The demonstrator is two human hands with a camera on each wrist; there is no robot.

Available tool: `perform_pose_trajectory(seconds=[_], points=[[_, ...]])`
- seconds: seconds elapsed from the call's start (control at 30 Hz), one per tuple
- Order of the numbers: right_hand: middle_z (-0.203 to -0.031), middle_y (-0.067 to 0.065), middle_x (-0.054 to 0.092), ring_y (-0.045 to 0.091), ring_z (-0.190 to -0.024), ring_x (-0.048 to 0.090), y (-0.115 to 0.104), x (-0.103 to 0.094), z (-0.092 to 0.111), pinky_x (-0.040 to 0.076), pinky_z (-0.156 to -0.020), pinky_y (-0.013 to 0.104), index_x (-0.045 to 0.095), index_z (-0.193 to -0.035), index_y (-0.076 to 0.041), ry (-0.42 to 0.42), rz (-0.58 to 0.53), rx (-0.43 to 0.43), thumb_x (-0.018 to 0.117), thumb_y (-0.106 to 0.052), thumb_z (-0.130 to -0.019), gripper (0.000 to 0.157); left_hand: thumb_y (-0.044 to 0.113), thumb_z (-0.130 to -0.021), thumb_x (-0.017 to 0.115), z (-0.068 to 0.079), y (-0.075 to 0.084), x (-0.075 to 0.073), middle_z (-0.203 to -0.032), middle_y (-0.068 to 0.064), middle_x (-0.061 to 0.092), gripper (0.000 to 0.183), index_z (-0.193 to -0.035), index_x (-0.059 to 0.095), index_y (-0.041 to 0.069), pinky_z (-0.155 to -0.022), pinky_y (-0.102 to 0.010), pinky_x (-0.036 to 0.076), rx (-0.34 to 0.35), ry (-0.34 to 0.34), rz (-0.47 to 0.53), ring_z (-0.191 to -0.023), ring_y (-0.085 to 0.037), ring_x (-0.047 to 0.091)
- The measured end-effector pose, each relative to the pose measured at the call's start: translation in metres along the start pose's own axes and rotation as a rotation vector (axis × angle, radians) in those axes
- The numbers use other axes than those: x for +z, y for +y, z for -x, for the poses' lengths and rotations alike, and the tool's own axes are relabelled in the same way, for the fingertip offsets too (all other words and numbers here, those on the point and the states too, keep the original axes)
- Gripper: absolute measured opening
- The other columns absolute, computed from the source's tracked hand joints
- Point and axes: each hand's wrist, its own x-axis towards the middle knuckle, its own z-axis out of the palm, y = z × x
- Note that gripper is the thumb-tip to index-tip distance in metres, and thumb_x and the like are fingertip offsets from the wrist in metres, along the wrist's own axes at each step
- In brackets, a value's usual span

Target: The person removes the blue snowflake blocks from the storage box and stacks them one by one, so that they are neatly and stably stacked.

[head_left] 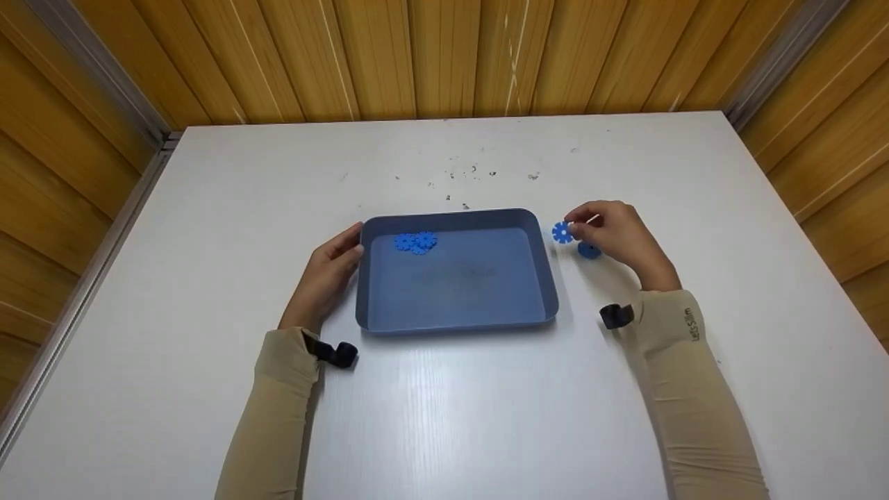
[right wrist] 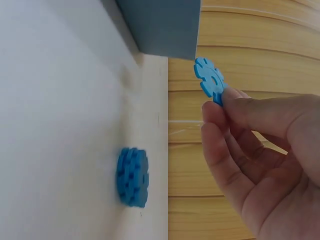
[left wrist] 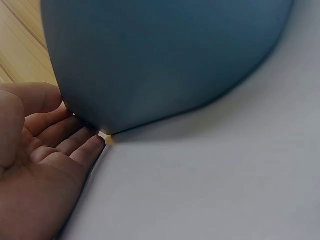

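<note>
My right hand (head_left: 618,230) pinches a blue notched plastic disc (head_left: 562,232) between thumb and fingertips, just beyond the tray's right wall. In the right wrist view the disc (right wrist: 210,80) stands tilted, its slots and centre hole showing. Below that hand, a short stack of similar discs (right wrist: 133,177) sits on the table. My left hand (head_left: 328,269) rests its fingertips and thumb against the left side of the blue-grey tray (head_left: 458,329). From the left wrist, the fingers (left wrist: 89,150) extend along the outer wall. Several blue discs (head_left: 417,242) lie overlapping in the tray's far left corner.
The white table (head_left: 444,417) has dark marks (head_left: 479,173) on its surface behind the tray. Wood-patterned panels (head_left: 444,55) with metal framing (head_left: 104,69) stand along the back and sides. A black wrist camera (head_left: 337,354) sticks out from the left sleeve, another (head_left: 615,317) from the right.
</note>
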Motion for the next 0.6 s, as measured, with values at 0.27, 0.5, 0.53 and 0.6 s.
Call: perform_pose_trajectory(seconds=[0.27, 0.5, 0.53, 0.6], points=[[-0.111, 0.016, 0.069, 0.026, -0.096, 0.063, 0.016, -0.007, 0.007, 0.047, -0.074, 0.022, 0.068, -0.113, -0.004, -0.022, 0.006, 0.037, 0.061, -0.017, -0.095, 0.024, 0.006, -0.100, 0.047, 0.000, 0.000, 0.001, -0.155, -0.008, 0.035, 0.051, -0.149, 0.034, 0.007, -0.119, -0.031, 0.026, 0.006, 0.000, 0.011, -0.144, -0.017, 0.030], [-0.115, 0.019, 0.066, 0.023, -0.094, 0.062, 0.024, -0.010, 0.008, 0.047, -0.071, 0.014, 0.067, -0.114, -0.001, -0.035, -0.011, 0.067, 0.060, -0.016, -0.095, 0.025, 0.007, -0.100, 0.047, 0.000, 0.001, 0.001, -0.155, -0.008, 0.034, 0.051, -0.149, 0.033, 0.006, -0.120, -0.031, 0.024, 0.007, 0.003, -0.007, -0.145, -0.017, 0.029], [-0.114, 0.019, 0.066, 0.021, -0.092, 0.062, 0.025, -0.011, 0.009, 0.047, -0.070, 0.013, 0.067, -0.114, -0.001, -0.036, -0.013, 0.072, 0.061, -0.016, -0.095, 0.026, 0.007, -0.100, 0.047, 0.000, 0.001, 0.001, -0.155, -0.009, 0.034, 0.051, -0.149, 0.033, 0.006, -0.120, -0.032, 0.024, 0.008, 0.002, -0.009, -0.145, -0.017, 0.029], [-0.115, 0.019, 0.066, 0.018, -0.090, 0.062, 0.028, -0.012, 0.009, 0.046, -0.069, 0.012, 0.067, -0.115, -0.001, -0.036, -0.015, 0.082, 0.061, -0.018, -0.095, 0.027, 0.007, -0.100, 0.047, 0.000, 0.001, 0.001, -0.155, -0.008, 0.034, 0.051, -0.149, 0.033, 0.007, -0.120, -0.031, 0.024, 0.006, 0.003, -0.019, -0.145, -0.016, 0.029]])
